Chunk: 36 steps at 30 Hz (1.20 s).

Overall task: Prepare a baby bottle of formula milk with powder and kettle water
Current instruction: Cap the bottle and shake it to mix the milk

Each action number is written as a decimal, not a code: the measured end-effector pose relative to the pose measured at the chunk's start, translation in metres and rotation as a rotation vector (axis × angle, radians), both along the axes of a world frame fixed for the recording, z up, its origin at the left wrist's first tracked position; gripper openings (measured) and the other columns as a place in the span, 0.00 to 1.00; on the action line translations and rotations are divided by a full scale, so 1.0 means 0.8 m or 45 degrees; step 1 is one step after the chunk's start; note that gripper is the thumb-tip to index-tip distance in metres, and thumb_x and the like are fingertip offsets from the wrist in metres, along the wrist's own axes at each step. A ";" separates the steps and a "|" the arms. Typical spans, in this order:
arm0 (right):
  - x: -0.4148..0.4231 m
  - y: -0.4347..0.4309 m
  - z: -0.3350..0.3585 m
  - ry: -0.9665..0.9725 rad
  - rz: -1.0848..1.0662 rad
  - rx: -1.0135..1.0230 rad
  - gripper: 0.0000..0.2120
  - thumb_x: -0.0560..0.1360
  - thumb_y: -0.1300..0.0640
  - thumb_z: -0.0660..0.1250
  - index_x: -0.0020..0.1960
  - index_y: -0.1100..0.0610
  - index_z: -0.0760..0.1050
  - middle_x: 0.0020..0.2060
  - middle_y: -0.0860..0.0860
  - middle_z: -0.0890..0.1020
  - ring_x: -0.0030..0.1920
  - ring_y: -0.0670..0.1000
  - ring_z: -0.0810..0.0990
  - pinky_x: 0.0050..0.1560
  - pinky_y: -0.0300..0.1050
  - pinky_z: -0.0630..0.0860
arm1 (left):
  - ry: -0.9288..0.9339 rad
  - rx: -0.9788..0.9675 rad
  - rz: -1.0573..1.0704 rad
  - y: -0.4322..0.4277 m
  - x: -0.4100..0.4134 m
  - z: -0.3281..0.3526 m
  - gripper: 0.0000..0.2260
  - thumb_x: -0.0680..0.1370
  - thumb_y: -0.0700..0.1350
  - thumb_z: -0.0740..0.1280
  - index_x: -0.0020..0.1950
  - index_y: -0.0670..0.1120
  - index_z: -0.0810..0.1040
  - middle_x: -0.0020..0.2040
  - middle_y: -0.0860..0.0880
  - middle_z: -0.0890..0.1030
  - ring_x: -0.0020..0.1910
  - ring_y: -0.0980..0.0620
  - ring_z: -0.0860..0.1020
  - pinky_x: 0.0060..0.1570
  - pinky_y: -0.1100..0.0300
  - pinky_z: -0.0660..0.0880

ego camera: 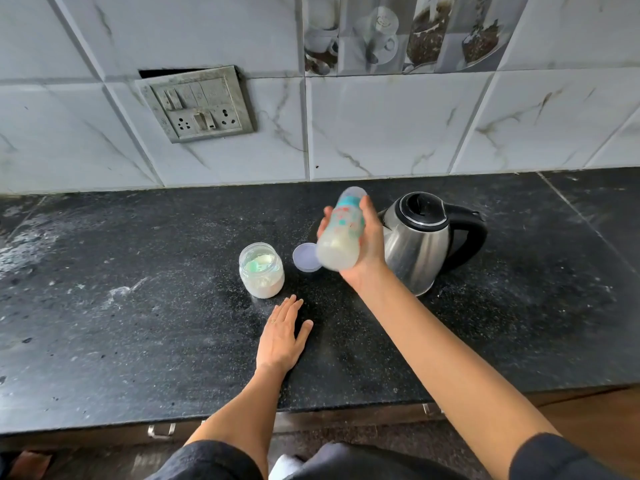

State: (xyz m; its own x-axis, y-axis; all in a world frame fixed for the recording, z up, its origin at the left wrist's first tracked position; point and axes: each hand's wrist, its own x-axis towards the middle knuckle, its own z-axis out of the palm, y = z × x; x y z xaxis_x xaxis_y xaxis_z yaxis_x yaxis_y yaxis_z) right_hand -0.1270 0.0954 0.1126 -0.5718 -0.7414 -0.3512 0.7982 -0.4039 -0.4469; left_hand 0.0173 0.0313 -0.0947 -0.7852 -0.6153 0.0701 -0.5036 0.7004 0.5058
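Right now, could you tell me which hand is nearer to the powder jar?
Left. The left hand lies flat on the counter just in front of the jar; the right hand holds the bottle to its right, past the lid.

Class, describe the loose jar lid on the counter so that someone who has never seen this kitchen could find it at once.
On the black counter, look left of the steel kettle, towards the open powder jar. Between them lies the lid, partly behind the bottle that the right hand holds. It is the only flat, pale lilac disc there.
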 end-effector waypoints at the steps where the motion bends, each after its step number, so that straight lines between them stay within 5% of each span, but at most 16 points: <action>1: -0.006 -0.002 0.003 -0.081 -0.065 -0.023 0.21 0.77 0.42 0.60 0.50 0.62 0.73 0.37 0.55 0.77 0.30 0.52 0.78 0.32 0.40 0.78 | -0.003 0.002 -0.001 0.000 0.000 -0.001 0.23 0.81 0.56 0.57 0.74 0.50 0.63 0.76 0.53 0.61 0.75 0.56 0.56 0.72 0.65 0.45; 3: -0.002 0.003 0.004 -0.043 -0.011 -0.014 0.21 0.78 0.42 0.59 0.49 0.62 0.72 0.36 0.55 0.77 0.29 0.52 0.78 0.31 0.39 0.78 | 0.001 0.011 -0.001 0.001 0.000 0.000 0.23 0.81 0.56 0.57 0.74 0.50 0.63 0.76 0.53 0.61 0.75 0.56 0.56 0.73 0.64 0.46; 7: 0.022 0.015 -0.004 0.211 0.141 0.068 0.19 0.78 0.44 0.58 0.62 0.57 0.68 0.38 0.56 0.77 0.28 0.52 0.78 0.30 0.42 0.78 | 0.009 0.031 0.008 0.001 0.000 0.001 0.23 0.81 0.56 0.57 0.74 0.50 0.63 0.76 0.53 0.61 0.75 0.55 0.55 0.73 0.63 0.47; 11: -0.002 0.009 0.005 -0.084 -0.111 -0.029 0.21 0.78 0.42 0.60 0.48 0.62 0.72 0.36 0.55 0.77 0.29 0.52 0.78 0.32 0.40 0.78 | -0.003 0.027 0.000 0.000 0.000 -0.001 0.23 0.81 0.56 0.57 0.74 0.50 0.63 0.76 0.53 0.61 0.75 0.56 0.55 0.73 0.63 0.46; 16: 0.022 0.031 -0.004 0.184 0.066 0.085 0.17 0.77 0.44 0.60 0.55 0.58 0.72 0.35 0.55 0.78 0.29 0.52 0.78 0.31 0.42 0.78 | 0.003 0.017 -0.001 -0.001 0.000 -0.003 0.23 0.80 0.56 0.57 0.74 0.49 0.63 0.76 0.52 0.61 0.75 0.55 0.56 0.74 0.62 0.47; 20: -0.004 0.019 0.002 -0.074 -0.143 -0.014 0.21 0.78 0.42 0.59 0.44 0.61 0.72 0.34 0.55 0.76 0.27 0.52 0.77 0.31 0.39 0.78 | -0.009 0.017 0.006 0.001 0.000 -0.003 0.23 0.80 0.56 0.57 0.74 0.50 0.63 0.76 0.53 0.61 0.75 0.56 0.56 0.74 0.62 0.48; 24: 0.019 0.027 -0.008 0.164 0.059 0.082 0.15 0.78 0.44 0.59 0.51 0.56 0.73 0.34 0.55 0.79 0.28 0.53 0.78 0.31 0.42 0.78 | -0.001 0.014 0.001 0.000 0.000 -0.004 0.23 0.81 0.56 0.57 0.74 0.50 0.64 0.75 0.52 0.62 0.75 0.56 0.56 0.73 0.64 0.46; 28: 0.001 0.014 0.004 -0.015 -0.121 -0.013 0.20 0.78 0.42 0.60 0.47 0.61 0.73 0.36 0.55 0.77 0.29 0.52 0.78 0.32 0.41 0.78 | 0.008 0.015 0.003 0.001 0.000 -0.001 0.23 0.81 0.56 0.57 0.74 0.50 0.64 0.75 0.52 0.62 0.75 0.55 0.57 0.73 0.63 0.48; 33: 0.020 0.026 -0.005 0.227 0.088 0.044 0.16 0.78 0.45 0.59 0.56 0.56 0.70 0.35 0.55 0.79 0.28 0.53 0.78 0.31 0.43 0.78 | 0.020 0.016 0.006 0.000 0.000 -0.002 0.22 0.81 0.56 0.57 0.74 0.50 0.64 0.75 0.52 0.62 0.75 0.55 0.57 0.73 0.63 0.48; 36: 0.005 0.019 0.006 0.098 -0.015 -0.019 0.19 0.78 0.43 0.60 0.52 0.60 0.72 0.37 0.55 0.78 0.29 0.52 0.78 0.32 0.41 0.78 | 0.014 0.015 0.007 0.001 0.000 -0.002 0.22 0.81 0.56 0.57 0.74 0.50 0.64 0.75 0.53 0.62 0.75 0.56 0.57 0.73 0.64 0.47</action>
State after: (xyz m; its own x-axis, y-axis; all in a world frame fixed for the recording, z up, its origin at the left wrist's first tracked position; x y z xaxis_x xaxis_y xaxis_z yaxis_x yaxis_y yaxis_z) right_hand -0.1226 0.1103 0.1174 -0.6053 -0.7394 -0.2948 0.7568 -0.4197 -0.5010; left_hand 0.0172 0.0318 -0.0963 -0.7811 -0.6203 0.0717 -0.5017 0.6917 0.5195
